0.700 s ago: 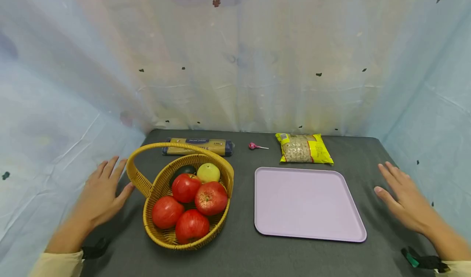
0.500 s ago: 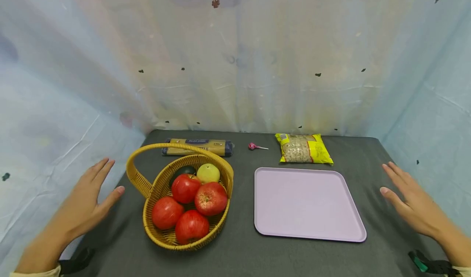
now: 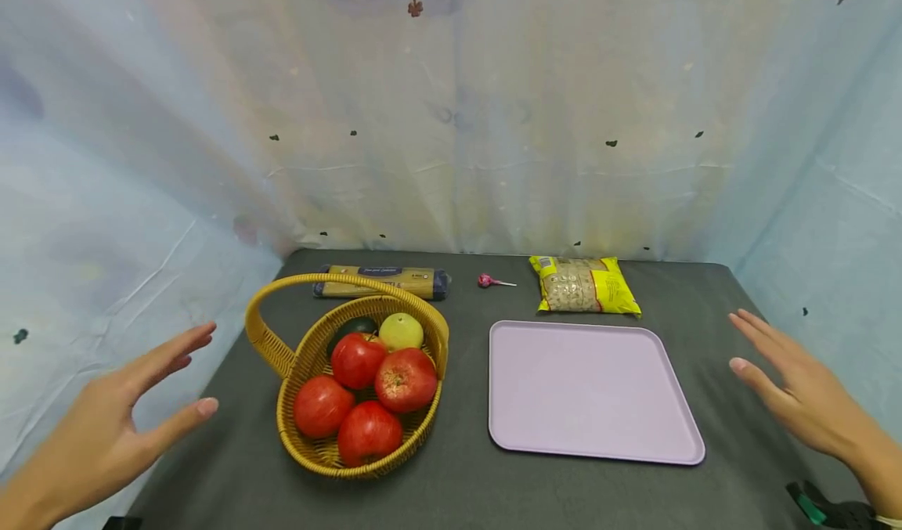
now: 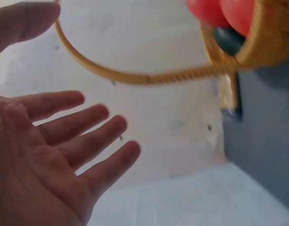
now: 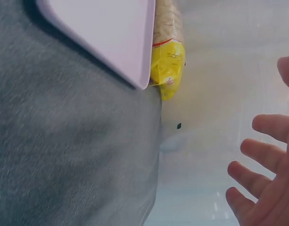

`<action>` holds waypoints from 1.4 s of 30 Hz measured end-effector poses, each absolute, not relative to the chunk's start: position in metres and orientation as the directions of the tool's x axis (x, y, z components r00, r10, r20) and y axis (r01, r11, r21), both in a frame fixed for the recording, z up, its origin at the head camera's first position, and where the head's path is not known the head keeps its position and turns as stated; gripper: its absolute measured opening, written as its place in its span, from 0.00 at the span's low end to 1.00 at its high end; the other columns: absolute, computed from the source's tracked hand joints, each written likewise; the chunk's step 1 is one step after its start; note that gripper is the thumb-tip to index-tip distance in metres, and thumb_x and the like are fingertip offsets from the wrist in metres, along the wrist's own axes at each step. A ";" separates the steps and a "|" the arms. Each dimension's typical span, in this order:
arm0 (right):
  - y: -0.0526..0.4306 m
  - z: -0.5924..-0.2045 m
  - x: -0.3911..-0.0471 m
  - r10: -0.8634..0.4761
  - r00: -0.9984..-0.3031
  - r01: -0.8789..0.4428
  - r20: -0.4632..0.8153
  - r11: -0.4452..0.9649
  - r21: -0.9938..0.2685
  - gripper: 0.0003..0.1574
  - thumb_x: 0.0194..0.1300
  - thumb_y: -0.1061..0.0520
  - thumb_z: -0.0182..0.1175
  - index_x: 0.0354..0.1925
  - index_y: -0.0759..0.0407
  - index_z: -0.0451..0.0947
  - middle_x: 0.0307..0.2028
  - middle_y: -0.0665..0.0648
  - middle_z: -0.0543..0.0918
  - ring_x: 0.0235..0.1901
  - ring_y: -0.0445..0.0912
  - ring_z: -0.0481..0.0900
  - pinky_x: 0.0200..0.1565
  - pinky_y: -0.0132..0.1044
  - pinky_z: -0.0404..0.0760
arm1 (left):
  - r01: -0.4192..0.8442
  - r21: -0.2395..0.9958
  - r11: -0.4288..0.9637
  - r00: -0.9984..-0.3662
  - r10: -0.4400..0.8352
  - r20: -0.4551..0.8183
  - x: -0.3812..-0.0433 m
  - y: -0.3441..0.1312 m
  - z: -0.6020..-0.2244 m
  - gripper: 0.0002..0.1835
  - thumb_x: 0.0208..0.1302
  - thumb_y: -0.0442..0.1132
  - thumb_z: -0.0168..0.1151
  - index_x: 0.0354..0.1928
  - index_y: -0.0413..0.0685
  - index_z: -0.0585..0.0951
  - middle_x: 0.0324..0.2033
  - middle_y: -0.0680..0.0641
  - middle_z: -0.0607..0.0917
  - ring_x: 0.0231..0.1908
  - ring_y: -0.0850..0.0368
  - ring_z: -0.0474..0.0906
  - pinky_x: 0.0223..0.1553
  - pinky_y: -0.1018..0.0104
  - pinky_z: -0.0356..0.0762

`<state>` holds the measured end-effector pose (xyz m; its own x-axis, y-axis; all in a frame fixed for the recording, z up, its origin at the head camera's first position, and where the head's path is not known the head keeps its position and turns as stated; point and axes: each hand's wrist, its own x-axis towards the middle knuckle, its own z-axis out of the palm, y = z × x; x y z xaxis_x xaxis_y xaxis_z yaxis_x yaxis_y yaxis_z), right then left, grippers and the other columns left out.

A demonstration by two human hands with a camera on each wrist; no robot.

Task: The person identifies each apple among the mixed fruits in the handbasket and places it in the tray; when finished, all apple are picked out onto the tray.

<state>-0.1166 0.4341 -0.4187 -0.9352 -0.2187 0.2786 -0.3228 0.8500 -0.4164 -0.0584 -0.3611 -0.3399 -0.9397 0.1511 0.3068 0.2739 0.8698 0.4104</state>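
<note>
Over the grey surface (image 3: 465, 487), your left hand (image 3: 113, 428) has drawn back from beside the wicker basket (image 3: 283, 416); both hands are bare of any load.
Your left fingers now extend loosely, apart from the basket's handle (image 3: 262, 330), while your right hand (image 3: 803, 393), fingers likewise extended, has barely shifted, right of the lilac tray (image 3: 592, 389). Basket and tray stay put, so nothing seems to be in handling. The basket, standing left of the tray, contains four red fruits (image 3: 369, 434), a pale green one (image 3: 401, 332) and, partly hidden at the back, a dark one (image 3: 349, 331).
</note>
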 end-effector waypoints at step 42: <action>0.401 -0.476 -0.168 -0.188 -0.982 -0.146 -0.036 0.858 -0.492 0.43 0.84 0.45 0.60 0.84 0.64 0.60 0.77 0.81 0.66 0.74 0.81 0.63 0.65 0.84 0.65 | 0.204 0.507 0.837 -0.974 0.228 0.016 -0.142 -0.226 -0.385 0.40 0.73 0.57 0.72 0.77 0.40 0.75 0.63 0.36 0.86 0.58 0.38 0.86 0.56 0.37 0.87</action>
<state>-0.1677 0.4014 -0.4761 -0.9815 -0.1878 -0.0362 -0.1461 0.8582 -0.4921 -0.1423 -0.2255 -0.3846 -0.9735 0.2280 0.0156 0.2042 0.8371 0.5075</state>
